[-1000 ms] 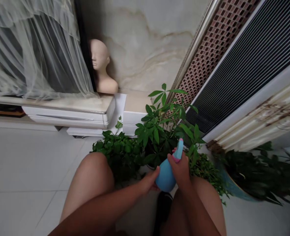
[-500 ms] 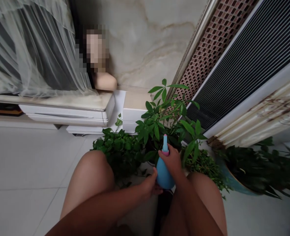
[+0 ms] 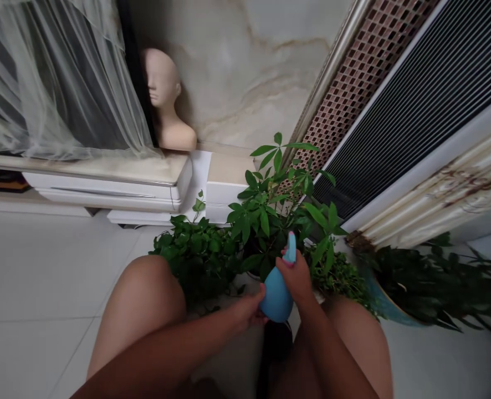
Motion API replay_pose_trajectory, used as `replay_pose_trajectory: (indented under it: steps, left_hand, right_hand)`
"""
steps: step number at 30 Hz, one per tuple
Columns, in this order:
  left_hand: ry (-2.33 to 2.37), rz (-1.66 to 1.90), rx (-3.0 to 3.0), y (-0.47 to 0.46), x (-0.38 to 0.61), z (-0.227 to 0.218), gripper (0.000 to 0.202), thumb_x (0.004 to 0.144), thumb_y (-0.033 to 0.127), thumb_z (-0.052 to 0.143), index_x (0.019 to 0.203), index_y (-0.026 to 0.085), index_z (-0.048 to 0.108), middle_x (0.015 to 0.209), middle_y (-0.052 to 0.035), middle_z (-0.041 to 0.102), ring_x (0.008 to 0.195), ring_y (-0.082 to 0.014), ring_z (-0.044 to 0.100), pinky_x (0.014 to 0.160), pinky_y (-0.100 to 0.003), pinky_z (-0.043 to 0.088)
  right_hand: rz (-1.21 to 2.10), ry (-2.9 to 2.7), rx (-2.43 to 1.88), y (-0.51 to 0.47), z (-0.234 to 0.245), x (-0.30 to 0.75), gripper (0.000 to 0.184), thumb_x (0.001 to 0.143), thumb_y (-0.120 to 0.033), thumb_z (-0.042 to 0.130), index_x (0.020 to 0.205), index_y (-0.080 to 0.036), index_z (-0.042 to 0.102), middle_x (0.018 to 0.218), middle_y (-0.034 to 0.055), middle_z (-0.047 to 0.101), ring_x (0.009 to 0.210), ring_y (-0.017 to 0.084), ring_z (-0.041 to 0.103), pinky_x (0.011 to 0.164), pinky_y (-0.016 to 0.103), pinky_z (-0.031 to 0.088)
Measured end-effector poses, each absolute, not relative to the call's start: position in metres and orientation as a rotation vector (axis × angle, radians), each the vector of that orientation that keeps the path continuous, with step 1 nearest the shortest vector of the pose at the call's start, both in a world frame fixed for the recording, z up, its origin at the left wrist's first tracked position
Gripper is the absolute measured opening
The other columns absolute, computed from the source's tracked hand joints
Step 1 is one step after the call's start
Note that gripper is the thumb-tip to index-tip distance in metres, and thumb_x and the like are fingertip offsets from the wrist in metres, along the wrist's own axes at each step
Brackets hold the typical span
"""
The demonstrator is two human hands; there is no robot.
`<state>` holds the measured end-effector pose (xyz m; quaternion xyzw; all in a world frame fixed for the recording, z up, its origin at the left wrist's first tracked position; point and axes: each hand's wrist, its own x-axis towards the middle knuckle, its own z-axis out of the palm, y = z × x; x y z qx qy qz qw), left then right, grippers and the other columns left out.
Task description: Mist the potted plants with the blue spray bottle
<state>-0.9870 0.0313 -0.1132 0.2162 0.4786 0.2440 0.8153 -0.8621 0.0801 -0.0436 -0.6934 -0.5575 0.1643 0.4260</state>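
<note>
Between my knees I hold a blue, egg-shaped spray bottle (image 3: 277, 296) with a light-blue head, a pink collar and a pink tip. My right hand (image 3: 297, 274) is closed round its neck just below the head. Lower down, my left hand (image 3: 251, 310) grips the side of the body, thumb on top and fingers partly hidden underneath. The bottle leans, its head pointing away from me toward a leafy potted plant (image 3: 266, 213). The plant's pot is mostly hidden by leaves.
Bushy green plants (image 3: 199, 249) stand left of the tall one, with a low plant (image 3: 337, 277) to its right. A blue planter (image 3: 399, 307) is further right. Behind are a white cabinet (image 3: 104, 191), a mannequin head (image 3: 162, 77) and a dark ribbed panel (image 3: 399, 105).
The bottle's head has tipped to the right and its base has shifted slightly left. Both hands keep hold of it. The view has moved slightly.
</note>
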Motion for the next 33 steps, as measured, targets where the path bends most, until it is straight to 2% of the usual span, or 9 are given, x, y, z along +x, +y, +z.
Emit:
replay_pose_trajectory:
  steps: [4,7,9,13,17,22,25,28,33]
  left_hand:
    - [0.924,0.532,0.811,0.04,-0.991,-0.116,0.072,0.062,0.077,0.059,0.094,0.012,0.058,0.075,-0.0028,0.059,0.066,-0.013,0.056,0.067,-0.029,0.048]
    - [0.944,0.627,1.059,0.046,-0.995,-0.114,0.061,0.069,0.05,0.071,0.115,0.014,0.055,0.101,-0.007,0.06,0.084,-0.0156,0.058,0.075,-0.029,0.048]
    - [0.956,0.725,1.43,0.05,-1.002,-0.113,0.059,0.071,0.028,0.071,0.126,0.018,0.051,0.121,-0.0094,0.054,0.102,-0.0184,0.056,0.09,-0.033,0.047]
    - [0.937,0.806,2.222,0.067,-1.008,-0.097,0.046,0.077,0.01,0.057,0.122,0.02,0.056,0.131,-0.0098,0.051,0.124,-0.0233,0.046,0.107,-0.042,0.037]
    - [1.195,0.613,2.567,0.102,-0.97,-0.062,0.042,0.082,0.022,0.059,0.124,0.018,0.056,0.135,-0.0113,0.05,0.127,-0.0282,0.044,0.107,-0.046,0.037]
    - [1.415,0.145,2.77,0.157,-0.914,-0.039,0.066,0.085,0.044,0.055,0.143,0.019,0.036,0.156,-0.0128,0.022,0.143,-0.0342,0.017,0.111,-0.063,0.021]
    - [1.434,-0.093,2.757,0.179,-0.914,-0.047,0.057,0.083,0.047,0.059,0.131,0.018,0.054,0.147,-0.0172,0.039,0.141,-0.0361,0.021,0.108,-0.071,0.013]
    - [1.482,-0.213,2.747,0.187,-0.934,-0.057,0.046,0.082,0.045,0.061,0.12,0.018,0.063,0.14,-0.0169,0.047,0.141,-0.035,0.023,0.109,-0.069,0.009]
    - [1.581,-0.168,2.738,0.196,-0.975,-0.052,0.04,0.085,0.038,0.056,0.12,0.021,0.063,0.143,-0.013,0.045,0.14,-0.035,0.023,0.107,-0.061,0.025]
  right_hand:
    - [0.426,-1.119,-1.636,0.071,-0.036,-0.848,0.039,0.061,-0.045,0.059,0.089,-0.019,0.059,0.087,0.0061,0.066,0.082,0.023,0.06,0.078,0.036,0.046]
    - [0.407,-1.051,-1.636,0.067,-0.026,-0.829,0.048,0.06,-0.049,0.06,0.096,-0.018,0.058,0.092,0.0068,0.064,0.085,0.024,0.059,0.082,0.037,0.044]
    - [0.35,-1.037,-1.678,0.067,-0.02,-0.814,0.052,0.058,-0.051,0.06,0.097,-0.017,0.057,0.092,0.0078,0.063,0.085,0.025,0.058,0.084,0.04,0.043]
    - [0.232,-0.998,-1.757,0.068,-0.012,-0.787,0.061,0.055,-0.051,0.057,0.103,-0.013,0.055,0.093,0.0111,0.06,0.085,0.028,0.056,0.083,0.044,0.042]
    - [0.134,-1.01,-1.665,0.071,-0.008,-0.768,0.061,0.059,-0.05,0.054,0.108,-0.013,0.052,0.097,0.0115,0.059,0.087,0.028,0.055,0.085,0.044,0.043]
    - [0.348,-1.141,-1.524,0.082,-0.01,-0.762,0.051,0.059,-0.048,0.056,0.1,-0.018,0.054,0.09,0.0082,0.062,0.08,0.025,0.057,0.078,0.039,0.046]
    - [0.52,-1.365,-1.522,0.093,-0.015,-0.766,0.046,0.059,-0.038,0.058,0.101,-0.019,0.057,0.095,0.0066,0.065,0.082,0.023,0.061,0.076,0.033,0.048]
    - [0.649,-1.51,-1.63,0.104,-0.02,-0.769,0.043,0.057,-0.026,0.058,0.099,-0.019,0.06,0.083,0.0039,0.066,0.074,0.021,0.062,0.068,0.03,0.047]
    - [0.662,-1.606,-1.731,0.117,-0.027,-0.768,0.041,0.056,-0.018,0.06,0.097,-0.021,0.063,0.065,-0.0024,0.061,0.062,0.017,0.056,0.059,0.026,0.04]
